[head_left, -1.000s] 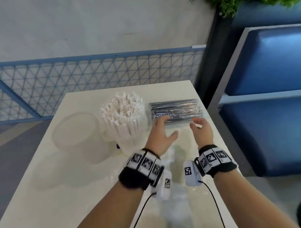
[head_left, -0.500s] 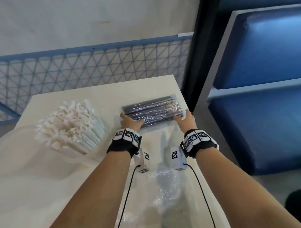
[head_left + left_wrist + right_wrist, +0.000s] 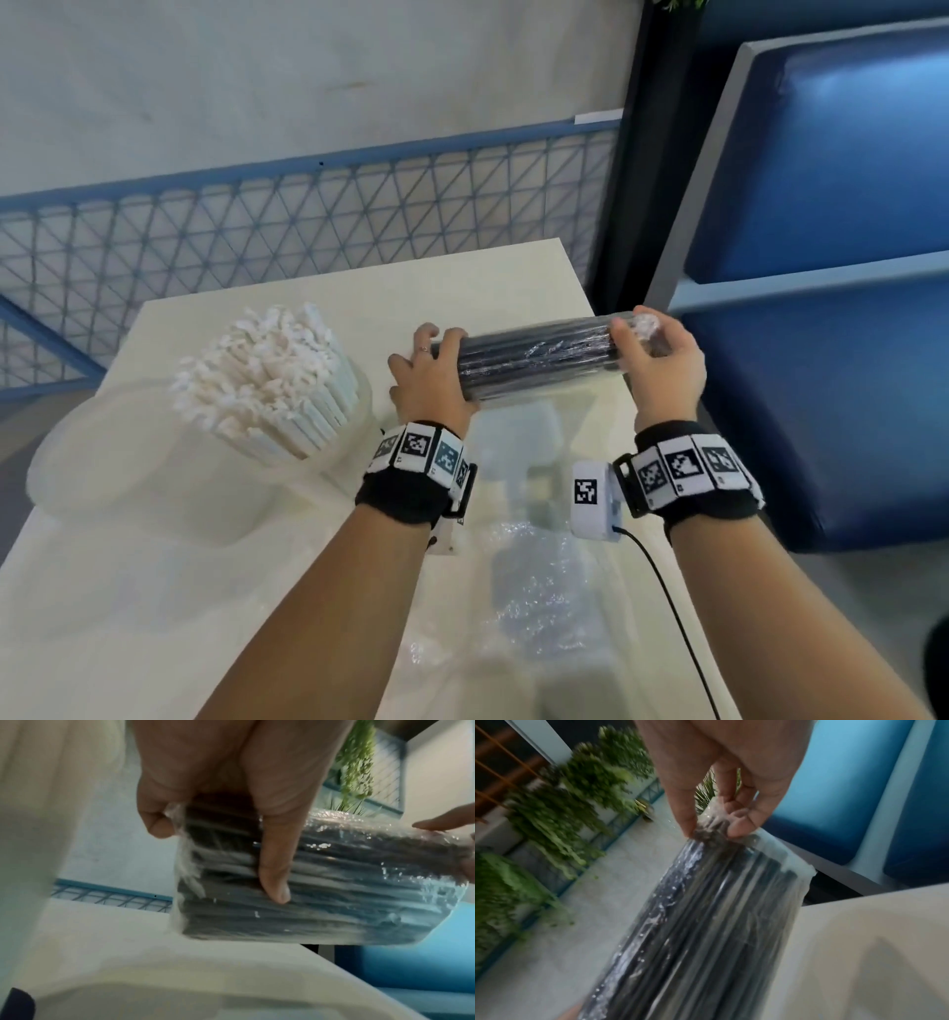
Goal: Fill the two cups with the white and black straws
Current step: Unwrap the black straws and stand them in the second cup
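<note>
A clear plastic pack of black straws (image 3: 539,360) (image 3: 321,882) (image 3: 706,923) hangs level above the white table (image 3: 513,277), one hand at each end. My left hand (image 3: 431,375) grips its left end, thumb across the front (image 3: 275,874). My right hand (image 3: 662,360) pinches the wrap at the right end (image 3: 713,827). A translucent cup (image 3: 354,426) stands left of the hands, packed with white paper-wrapped straws (image 3: 267,370). A second translucent cup (image 3: 128,462) sits at the far left with no straws visible inside.
Crumpled clear plastic wrap (image 3: 539,591) lies on the table in front of me, between my forearms. A blue upholstered bench (image 3: 821,308) stands close on the right. A blue mesh railing (image 3: 308,221) runs behind the table's far edge.
Both hands reached the pack of black straws lying on the table, took hold of its ends and lifted it off the surface toward me.
</note>
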Demonstrator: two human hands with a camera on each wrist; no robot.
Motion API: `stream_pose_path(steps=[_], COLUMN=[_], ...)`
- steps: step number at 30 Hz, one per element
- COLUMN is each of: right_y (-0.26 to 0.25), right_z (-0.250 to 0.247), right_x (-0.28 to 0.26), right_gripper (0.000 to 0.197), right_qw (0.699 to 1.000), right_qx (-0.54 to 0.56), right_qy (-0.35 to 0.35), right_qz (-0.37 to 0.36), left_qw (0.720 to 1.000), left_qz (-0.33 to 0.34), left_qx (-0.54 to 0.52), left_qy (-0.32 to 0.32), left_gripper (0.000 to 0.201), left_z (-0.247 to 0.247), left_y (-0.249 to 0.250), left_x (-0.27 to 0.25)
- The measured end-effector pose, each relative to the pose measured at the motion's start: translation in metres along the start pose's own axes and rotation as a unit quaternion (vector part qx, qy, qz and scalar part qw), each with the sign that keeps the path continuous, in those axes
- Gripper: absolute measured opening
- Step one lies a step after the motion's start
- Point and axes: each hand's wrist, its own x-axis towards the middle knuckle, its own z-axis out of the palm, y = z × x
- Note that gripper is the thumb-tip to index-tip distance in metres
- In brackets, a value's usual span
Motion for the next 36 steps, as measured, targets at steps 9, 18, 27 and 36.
stream_pose_path(steps=[9, 18, 27, 36], right_y=[-0.023, -0.034, -0.077, -0.089], right_z=[-0.022, -0.015, 0.041, 0.121], right_x=[-0.058, -0.142, -0.245, -0.349], right_gripper=[0.063, 0.071, 0.071, 0.036], right_qw=[0.991, 0.941, 0.947, 0.935], right_qx=[0.115, 0.271, 0.241, 0.163], right_qy=[-0.062, -0.201, -0.211, -0.307], right_qz=[-0.038, 0.012, -0.036, -0.068], left_qw=[0.986, 0.904, 0.901, 0.910], left_qz=[0.018, -0.001, 0.007, 0.011], left_qx=[-0.137, -0.348, -0.362, -0.397], left_qy=[-0.091, -0.249, -0.238, -0.115], left_gripper=[0.066, 0.053, 0.059, 0.069], left_z=[-0.043, -0.102, -0.151, -0.196], left_y=[-0.025, -0.092, -0.183, -0.265], left_x=[-0.067, -0.139, -0.177, -0.187])
